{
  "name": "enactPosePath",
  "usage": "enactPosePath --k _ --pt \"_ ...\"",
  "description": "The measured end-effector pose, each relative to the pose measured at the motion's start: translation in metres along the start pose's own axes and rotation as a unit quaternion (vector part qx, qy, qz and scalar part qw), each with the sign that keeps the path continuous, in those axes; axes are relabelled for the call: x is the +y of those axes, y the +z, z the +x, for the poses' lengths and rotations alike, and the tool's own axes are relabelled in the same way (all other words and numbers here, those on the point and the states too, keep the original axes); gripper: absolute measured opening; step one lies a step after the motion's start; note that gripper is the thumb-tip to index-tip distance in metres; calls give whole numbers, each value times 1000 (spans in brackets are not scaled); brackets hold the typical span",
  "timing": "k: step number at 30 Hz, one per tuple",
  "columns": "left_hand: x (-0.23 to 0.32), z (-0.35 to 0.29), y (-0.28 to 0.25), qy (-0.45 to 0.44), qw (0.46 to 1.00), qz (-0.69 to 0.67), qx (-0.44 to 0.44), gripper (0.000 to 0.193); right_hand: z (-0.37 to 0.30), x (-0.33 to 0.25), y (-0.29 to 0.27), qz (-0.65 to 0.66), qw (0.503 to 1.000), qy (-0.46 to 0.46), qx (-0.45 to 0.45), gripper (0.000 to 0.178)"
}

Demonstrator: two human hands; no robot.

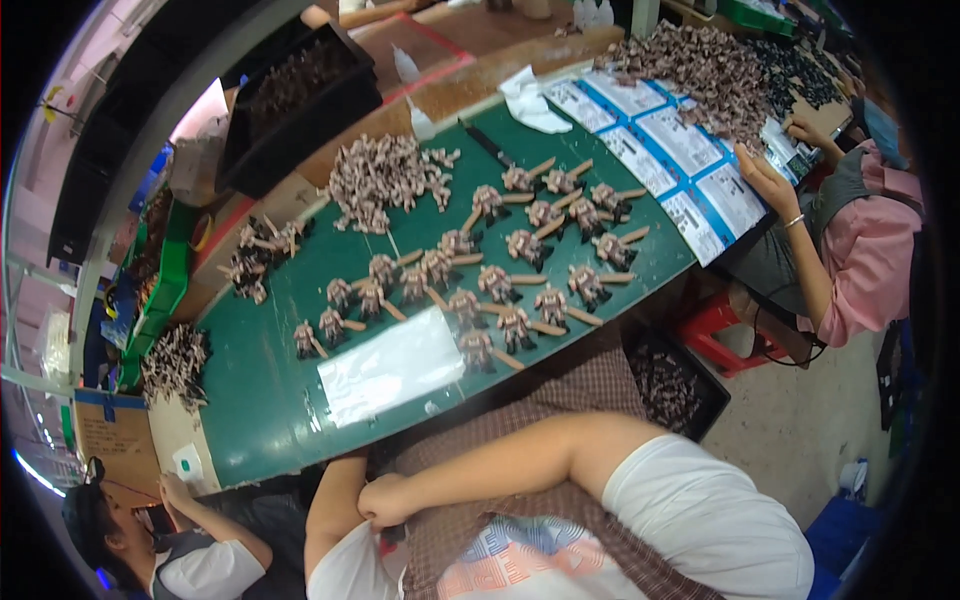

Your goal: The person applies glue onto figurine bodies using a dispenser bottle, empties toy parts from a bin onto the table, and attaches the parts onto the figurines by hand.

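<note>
My right hand is curled closed against my left forearm, below the table's front edge; whether anything is in its fingers is hidden. My left forearm reaches up to that edge, and the hand beyond it is out of sight. In front of me, several small toy figures with dark bases and tan, stick-like parts lie in rough rows on the green tabletop. Nearest to my hands lies a clear, whitish plastic sheet. Neither hand touches the figures.
Loose figure parts form a heap at the back. A black bin stands beyond it. Printed sheets cover the right end, where a co-worker's hand rests. Another person sits at lower left. A red stool stands right.
</note>
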State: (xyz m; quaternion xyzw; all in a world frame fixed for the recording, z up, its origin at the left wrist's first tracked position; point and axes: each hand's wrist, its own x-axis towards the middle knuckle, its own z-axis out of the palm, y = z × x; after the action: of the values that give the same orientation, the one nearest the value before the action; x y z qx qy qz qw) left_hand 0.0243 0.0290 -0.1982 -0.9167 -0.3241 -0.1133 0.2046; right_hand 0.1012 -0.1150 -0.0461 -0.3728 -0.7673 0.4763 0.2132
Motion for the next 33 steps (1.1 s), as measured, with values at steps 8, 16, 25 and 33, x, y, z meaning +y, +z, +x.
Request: enactPosePath --k 8,16,25,33 --pt "65 18 -189 26 884 -441 -151 8 -204 96 -100 126 975 123 135 34" --pt "314 139 -299 302 512 -744 -306 35 -424 299 -51 -203 701 627 273 32" --pt "375 131 -311 343 432 -570 -609 36 -412 334 44 7 717 687 116 32" --pt "441 135 -213 109 506 -650 -556 24 -457 333 49 -25 784 620 -8 39"
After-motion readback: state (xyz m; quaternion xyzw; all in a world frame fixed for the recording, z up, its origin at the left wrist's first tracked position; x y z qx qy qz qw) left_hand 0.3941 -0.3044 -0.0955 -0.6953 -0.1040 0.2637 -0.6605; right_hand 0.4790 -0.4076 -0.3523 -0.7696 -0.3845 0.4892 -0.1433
